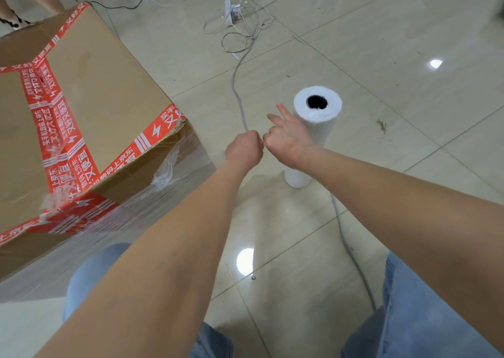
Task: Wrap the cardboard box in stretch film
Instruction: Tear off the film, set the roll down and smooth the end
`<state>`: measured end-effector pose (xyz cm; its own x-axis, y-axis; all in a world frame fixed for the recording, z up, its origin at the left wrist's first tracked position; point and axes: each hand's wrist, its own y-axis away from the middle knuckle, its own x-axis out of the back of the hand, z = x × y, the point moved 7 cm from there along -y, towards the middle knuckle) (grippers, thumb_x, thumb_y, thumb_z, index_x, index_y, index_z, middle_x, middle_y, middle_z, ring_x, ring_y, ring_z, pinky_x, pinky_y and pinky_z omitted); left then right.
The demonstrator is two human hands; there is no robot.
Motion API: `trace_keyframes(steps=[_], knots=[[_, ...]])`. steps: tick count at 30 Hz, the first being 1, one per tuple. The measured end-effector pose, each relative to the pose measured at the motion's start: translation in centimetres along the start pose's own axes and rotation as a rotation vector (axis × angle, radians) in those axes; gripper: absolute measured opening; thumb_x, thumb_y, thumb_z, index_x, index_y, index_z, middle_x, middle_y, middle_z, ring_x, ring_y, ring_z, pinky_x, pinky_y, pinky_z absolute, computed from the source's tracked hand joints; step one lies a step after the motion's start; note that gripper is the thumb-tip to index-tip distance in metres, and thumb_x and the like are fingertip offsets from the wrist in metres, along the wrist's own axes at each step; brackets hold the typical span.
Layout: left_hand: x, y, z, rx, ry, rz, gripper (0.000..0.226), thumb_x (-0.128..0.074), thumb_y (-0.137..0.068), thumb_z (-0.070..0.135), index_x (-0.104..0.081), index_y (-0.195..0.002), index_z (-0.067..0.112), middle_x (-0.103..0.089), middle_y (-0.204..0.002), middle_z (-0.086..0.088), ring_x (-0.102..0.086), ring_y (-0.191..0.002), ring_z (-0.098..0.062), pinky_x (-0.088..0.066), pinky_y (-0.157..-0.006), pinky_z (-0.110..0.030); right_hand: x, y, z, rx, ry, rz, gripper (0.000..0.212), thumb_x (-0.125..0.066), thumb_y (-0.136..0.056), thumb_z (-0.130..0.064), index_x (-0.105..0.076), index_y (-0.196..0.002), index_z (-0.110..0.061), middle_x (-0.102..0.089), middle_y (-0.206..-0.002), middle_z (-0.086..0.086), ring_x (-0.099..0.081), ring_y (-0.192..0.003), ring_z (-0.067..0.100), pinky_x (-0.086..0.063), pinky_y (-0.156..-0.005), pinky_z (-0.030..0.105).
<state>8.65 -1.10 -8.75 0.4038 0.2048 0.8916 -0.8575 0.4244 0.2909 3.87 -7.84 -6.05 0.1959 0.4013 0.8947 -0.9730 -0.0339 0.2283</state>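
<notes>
A large cardboard box [90,85] with red printed tape stands on the floor at the left. Clear stretch film [169,183] covers its lower sides and is bunched at the near corners. A white roll of stretch film [317,118] stands upright on the tiles to the right of the box. My left hand [244,150] is a closed fist just left of the roll. My right hand [289,137] touches it, thumb and lower fingers pinched, two fingers sticking out. Both seem to grip a faint sheet of film running from the box; the film between them is hard to see.
A grey cable [240,104] runs across the tiles between box and roll and passes under my hands. A power strip with tangled white cords [230,10] lies farther back. Another person's legs [16,6] stand behind the box. My knees in jeans [425,316] are at the bottom.
</notes>
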Motion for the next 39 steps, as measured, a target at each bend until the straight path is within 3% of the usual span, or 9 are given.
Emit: trace_keyframes(steps=[3, 9, 13, 18, 23, 28, 31, 35, 39], knots=[[-0.7, 0.1, -0.3, -0.017, -0.01, -0.017, 0.019, -0.054, -0.087, 0.011, -0.058, -0.105, 0.01, -0.065, -0.109, -0.011, -0.059, -0.103, -0.031, -0.046, -0.078, -0.035, -0.9, -0.6, -1.3, -0.04, -0.115, -0.014, 0.039, -0.046, -0.091, -0.017, -0.047, -0.129, -0.01, -0.063, -0.122, 0.005, -0.03, -0.138, 0.028, 0.003, -0.117, 0.047], [-2.0, -0.1, -1.0, -0.053, -0.072, -0.049, 0.023, -0.044, -0.09, 0.01, -0.063, -0.104, 0.011, -0.064, -0.113, -0.012, -0.058, -0.107, -0.031, -0.043, -0.079, -0.032, -3.1, -1.1, -1.8, -0.082, -0.041, -0.107, 0.022, -0.051, -0.09, -0.023, -0.064, -0.104, -0.032, -0.066, -0.105, -0.006, -0.041, -0.124, 0.024, 0.002, -0.117, 0.054], [-3.6, 0.4, -0.2, -0.12, -0.172, -0.04, 0.028, -0.045, -0.091, 0.029, -0.063, -0.104, 0.012, -0.064, -0.107, -0.01, -0.058, -0.103, -0.031, -0.042, -0.078, -0.035, -3.4, -1.3, -1.5, -0.09, -0.094, -0.095, 0.012, -0.052, -0.089, -0.024, -0.059, -0.083, -0.031, -0.068, -0.103, -0.005, -0.041, -0.122, 0.024, 0.0, -0.117, 0.052], [-3.8, 0.4, 0.2, -0.152, -0.224, 0.008, 0.03, -0.05, -0.083, 0.05, -0.062, -0.092, 0.024, -0.068, -0.096, 0.0, -0.061, -0.098, -0.024, -0.034, -0.075, -0.032, -3.4, -1.0, -1.1, -0.081, -0.077, -0.091, 0.017, -0.05, -0.091, -0.029, -0.066, -0.097, -0.03, -0.067, -0.109, -0.002, -0.042, -0.123, 0.024, -0.001, -0.118, 0.048], [-3.6, 0.7, 0.0, -0.161, -0.107, -0.096, 0.02, -0.059, -0.074, 0.046, -0.053, -0.081, 0.028, -0.052, -0.068, 0.014, -0.06, -0.087, -0.02, -0.037, -0.074, -0.029, -2.8, -1.2, -0.8, -0.105, -0.159, -0.088, 0.012, -0.05, -0.09, -0.03, -0.062, -0.088, -0.031, -0.066, -0.108, 0.0, -0.044, -0.122, 0.024, -0.005, -0.118, 0.046], [-1.8, 0.2, 0.0, -0.131, -0.2, 0.067, 0.02, -0.053, -0.087, 0.032, -0.068, -0.088, 0.019, -0.07, -0.093, -0.005, -0.063, -0.09, -0.028, -0.037, -0.069, -0.028, -2.5, -1.2, -0.8, -0.103, -0.156, -0.035, 0.019, -0.049, -0.09, -0.017, -0.065, -0.095, -0.024, -0.066, -0.107, 0.003, -0.043, -0.12, 0.025, -0.007, -0.117, 0.046], [-1.7, 0.0, -0.2, -0.112, -0.214, 0.089, 0.018, -0.051, -0.087, 0.02, -0.069, -0.088, 0.02, -0.069, -0.094, -0.006, -0.063, -0.088, -0.029, -0.036, -0.066, -0.029, -2.5, -1.0, -0.9, -0.096, -0.152, -0.018, 0.024, -0.049, -0.087, -0.009, -0.066, -0.097, -0.022, -0.067, -0.106, 0.004, -0.042, -0.121, 0.025, -0.009, -0.118, 0.046], [-1.8, -0.1, -1.1, -0.07, -0.195, 0.096, 0.024, -0.049, -0.09, 0.02, -0.07, -0.1, 0.022, -0.068, -0.1, -0.005, -0.063, -0.095, -0.028, -0.04, -0.07, -0.028, -2.5, -0.8, -1.4, -0.06, -0.143, -0.018, 0.027, -0.047, -0.089, -0.01, -0.066, -0.102, -0.023, -0.067, -0.106, 0.003, -0.041, -0.124, 0.026, -0.009, -0.118, 0.047], [-1.5, -0.2, -1.6, 0.019, -0.144, 0.079, 0.016, -0.049, -0.086, 0.016, -0.064, -0.082, 0.016, -0.066, -0.092, -0.006, -0.055, -0.077, -0.027, -0.038, -0.063, -0.028, -2.0, -0.7, -1.9, -0.031, -0.132, -0.01, 0.031, -0.047, -0.087, -0.008, -0.066, -0.104, -0.024, -0.067, -0.106, 0.003, -0.041, -0.123, 0.026, -0.01, -0.118, 0.047]])
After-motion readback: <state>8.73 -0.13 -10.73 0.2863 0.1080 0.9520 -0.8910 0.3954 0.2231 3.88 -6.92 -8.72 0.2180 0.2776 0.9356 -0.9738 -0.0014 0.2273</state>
